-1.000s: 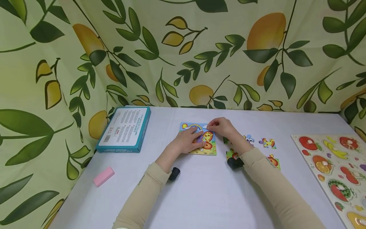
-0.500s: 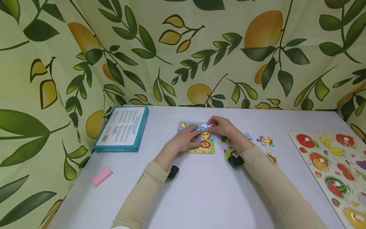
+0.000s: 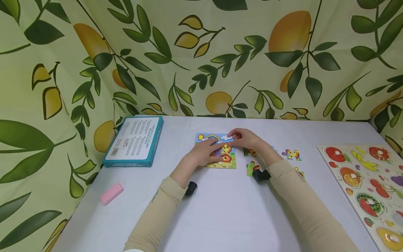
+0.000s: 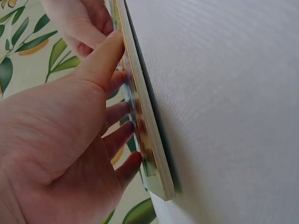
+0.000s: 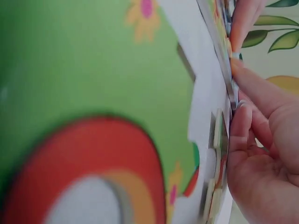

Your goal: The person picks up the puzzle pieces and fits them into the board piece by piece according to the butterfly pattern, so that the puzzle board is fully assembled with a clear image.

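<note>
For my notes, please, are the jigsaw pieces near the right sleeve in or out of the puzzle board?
Out: the jigsaw pieces lie on the table, apart from the puzzle board.

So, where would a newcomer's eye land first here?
Probably on the pale cloth backdrop printed with orange fruit and green leaves, filling the head view's background. Next, likely the brightly coloured square puzzle mid-table, then the large cream fruit board at the right.

Left sleeve [image 3: 154, 213] and right sleeve [image 3: 308, 203]: beige, long, creased, banded cuffs [image 3: 279, 168]. Dark lettering [image 3: 155, 196] by left cuff, too small to read. Black stubby device [image 3: 191, 189] at each wrist. Left hand [image 3: 204, 153], right hand [image 3: 245, 138] bare.
</note>
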`<state>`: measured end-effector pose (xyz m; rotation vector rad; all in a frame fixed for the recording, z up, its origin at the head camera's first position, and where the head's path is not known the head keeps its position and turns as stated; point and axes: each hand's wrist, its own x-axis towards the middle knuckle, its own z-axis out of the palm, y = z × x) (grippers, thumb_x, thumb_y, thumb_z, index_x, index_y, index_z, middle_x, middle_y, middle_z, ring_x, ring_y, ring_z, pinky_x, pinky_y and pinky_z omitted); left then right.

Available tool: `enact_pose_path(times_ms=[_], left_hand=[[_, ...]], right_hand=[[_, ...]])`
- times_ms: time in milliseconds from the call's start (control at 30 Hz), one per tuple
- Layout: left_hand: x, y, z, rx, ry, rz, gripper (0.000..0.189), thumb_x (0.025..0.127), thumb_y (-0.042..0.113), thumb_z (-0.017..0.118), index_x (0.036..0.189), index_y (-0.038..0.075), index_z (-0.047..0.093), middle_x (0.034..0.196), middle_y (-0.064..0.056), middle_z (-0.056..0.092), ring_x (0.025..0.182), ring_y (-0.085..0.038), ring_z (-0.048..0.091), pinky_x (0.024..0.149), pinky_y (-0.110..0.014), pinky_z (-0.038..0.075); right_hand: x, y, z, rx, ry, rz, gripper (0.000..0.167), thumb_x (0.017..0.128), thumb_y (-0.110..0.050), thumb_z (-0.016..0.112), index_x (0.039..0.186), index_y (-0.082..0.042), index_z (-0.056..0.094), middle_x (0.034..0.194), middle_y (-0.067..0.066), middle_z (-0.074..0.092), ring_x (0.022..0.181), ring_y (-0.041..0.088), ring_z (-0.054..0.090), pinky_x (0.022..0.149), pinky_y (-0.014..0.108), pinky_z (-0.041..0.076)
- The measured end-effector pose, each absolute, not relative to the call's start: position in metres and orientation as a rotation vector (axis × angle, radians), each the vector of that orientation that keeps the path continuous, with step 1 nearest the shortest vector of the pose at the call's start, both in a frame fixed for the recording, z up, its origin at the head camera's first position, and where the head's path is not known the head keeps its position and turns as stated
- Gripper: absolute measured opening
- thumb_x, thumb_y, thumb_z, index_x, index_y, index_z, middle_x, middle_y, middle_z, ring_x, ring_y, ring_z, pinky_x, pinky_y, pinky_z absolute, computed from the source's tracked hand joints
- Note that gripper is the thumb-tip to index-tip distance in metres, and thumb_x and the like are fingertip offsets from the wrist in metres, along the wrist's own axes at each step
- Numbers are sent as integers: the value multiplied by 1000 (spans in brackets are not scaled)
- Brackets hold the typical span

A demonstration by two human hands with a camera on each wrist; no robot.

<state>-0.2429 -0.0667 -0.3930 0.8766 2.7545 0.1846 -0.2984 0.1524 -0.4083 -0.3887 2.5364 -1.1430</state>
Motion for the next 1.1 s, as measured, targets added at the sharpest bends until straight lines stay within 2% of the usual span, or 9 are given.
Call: enact_pose_path(times_ms=[200, 300, 400, 500, 633, 800, 933, 1100], left_hand=[[-245, -67, -394, 882, 2762, 163, 64, 97, 49, 53, 153, 25, 34, 158, -7, 28, 145, -26, 25, 114, -46, 26], [-245, -67, -393, 877, 2766, 164, 64, 97, 50, 54, 153, 25, 35, 158, -7, 29, 144, -26, 26, 114, -47, 28], [-245, -66, -393, 874, 2770, 178, 64, 96, 50, 54, 152, 25, 36, 157, -7, 30, 144, -27, 26, 113, -48, 28], [-245, -66, -393, 869, 2775, 202, 64, 96, 50, 55, 152, 24, 37, 156, -8, 30, 144, -28, 26, 113, -48, 28], [-243, -66, -394, 849, 2790, 256, 64, 96, 49, 57, 151, 24, 38, 156, -8, 29, 144, -32, 22, 113, -51, 25], [-239, -67, -394, 824, 2799, 372, 68, 95, 48, 59, 152, 20, 37, 157, -10, 25, 144, -34, 18, 114, -52, 21], [-231, -76, -392, 774, 2778, 523, 74, 95, 48, 59, 154, 13, 32, 159, -12, 21, 146, -32, 17, 116, -48, 21], [-217, -101, -389, 678, 2758, 623, 68, 98, 40, 57, 152, 7, 33, 160, -13, 22, 146, -30, 21, 115, -45, 25]], right_hand=[[-295, 150, -406, -440, 2580, -1087, 36, 92, -23, 70, 119, -3, 60, 91, 6, 49, 83, 20, 45, 73, 30, 38], [-288, 152, -398, -493, 2614, -1007, 36, 95, -24, 66, 125, -4, 60, 102, 9, 57, 93, 24, 51, 81, 35, 43], [-278, 161, -389, -514, 2643, -970, 38, 98, -24, 60, 131, -6, 59, 119, 14, 61, 109, 30, 54, 92, 45, 46], [-269, 175, -382, -473, 2691, -946, 39, 99, -26, 58, 132, -6, 59, 126, 17, 60, 116, 34, 53, 94, 50, 46], [-257, 197, -380, -391, 2744, -852, 44, 94, -31, 65, 128, -4, 61, 125, 20, 59, 110, 34, 52, 89, 50, 47], [-245, 213, -384, -383, 2762, -794, 48, 86, -29, 76, 123, -1, 63, 126, 22, 56, 109, 37, 50, 94, 54, 43], [-240, 216, -390, -443, 2796, -826, 42, 83, -23, 79, 116, -1, 65, 120, 21, 57, 102, 34, 49, 91, 52, 42], [-237, 215, -393, -433, 2823, -867, 34, 83, -18, 80, 107, -3, 62, 108, 16, 60, 95, 30, 49, 84, 45, 43]])
